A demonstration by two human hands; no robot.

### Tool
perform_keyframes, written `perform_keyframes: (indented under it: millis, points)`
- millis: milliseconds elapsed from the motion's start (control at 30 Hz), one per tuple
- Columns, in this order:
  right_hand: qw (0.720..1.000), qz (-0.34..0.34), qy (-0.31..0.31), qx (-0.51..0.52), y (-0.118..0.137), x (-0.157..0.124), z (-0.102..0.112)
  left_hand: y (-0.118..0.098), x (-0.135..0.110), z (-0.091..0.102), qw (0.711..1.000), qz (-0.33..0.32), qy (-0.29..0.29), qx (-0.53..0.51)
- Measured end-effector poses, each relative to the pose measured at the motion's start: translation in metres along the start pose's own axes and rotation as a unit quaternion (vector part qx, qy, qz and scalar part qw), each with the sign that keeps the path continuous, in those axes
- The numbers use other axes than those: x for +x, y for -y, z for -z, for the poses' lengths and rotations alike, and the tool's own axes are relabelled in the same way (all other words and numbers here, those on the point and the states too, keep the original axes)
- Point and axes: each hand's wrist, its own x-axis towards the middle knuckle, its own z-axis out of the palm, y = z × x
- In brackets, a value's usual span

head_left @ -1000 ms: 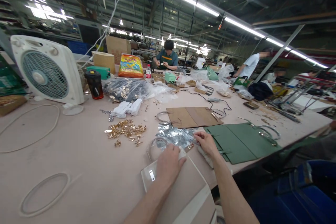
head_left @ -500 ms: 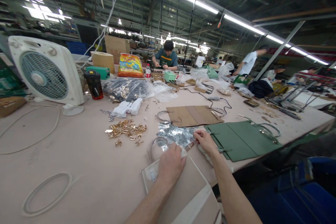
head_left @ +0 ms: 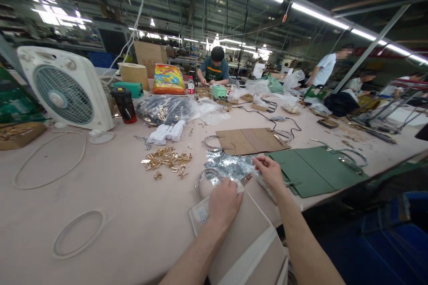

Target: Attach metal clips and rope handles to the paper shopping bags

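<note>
My left hand (head_left: 223,202) rests curled on the top edge of a pale beige bag panel (head_left: 245,240) that lies at the table's near edge; a small metal tab (head_left: 202,216) shows on the panel beside it. My right hand (head_left: 270,172) pinches at the edge of a crinkled clear plastic wrap (head_left: 227,164) just beyond the panel; what its fingers hold is too small to name. A clear-wrapped round handle (head_left: 203,180) lies by my left hand.
A green bag panel (head_left: 321,170) and a brown one (head_left: 250,140) lie to the right. Gold metal fittings (head_left: 167,158) are heaped ahead. A white fan (head_left: 65,89), a red-black bottle (head_left: 124,105) and bagged parts (head_left: 163,109) stand farther back. Other people work at the far end.
The view has shifted slightly; both hands stay on the panel and the wrap with almost no movement.
</note>
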Motion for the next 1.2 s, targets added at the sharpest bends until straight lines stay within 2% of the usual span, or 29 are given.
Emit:
perform_keyframes:
  millis: [133,300,633,767,900,1200]
  points:
    - [0.997,-0.005,0.077,0.020,0.011,-0.020,-0.005,0.000,0.000,-0.002,1.000,-0.013,-0.009,0.010]
    - [0.989,-0.022,0.142,0.038,0.019,-0.037,-0.015,0.001,0.001,-0.004,1.000,-0.026,-0.013,0.010]
    - [0.964,-0.061,0.254,0.042,0.023,-0.048,-0.011,0.004,-0.001,-0.007,1.000,-0.002,-0.011,-0.027]
    - [0.950,-0.042,0.309,0.013,0.023,-0.050,-0.009,0.004,0.000,-0.006,0.999,0.015,-0.010,-0.043]
    - [0.941,-0.007,0.338,-0.015,0.022,-0.047,-0.008,0.004,0.001,-0.005,0.998,0.022,-0.007,-0.051]
    - [0.935,-0.015,0.354,-0.027,0.022,-0.044,-0.011,0.005,0.001,-0.005,0.998,0.023,-0.003,-0.064]
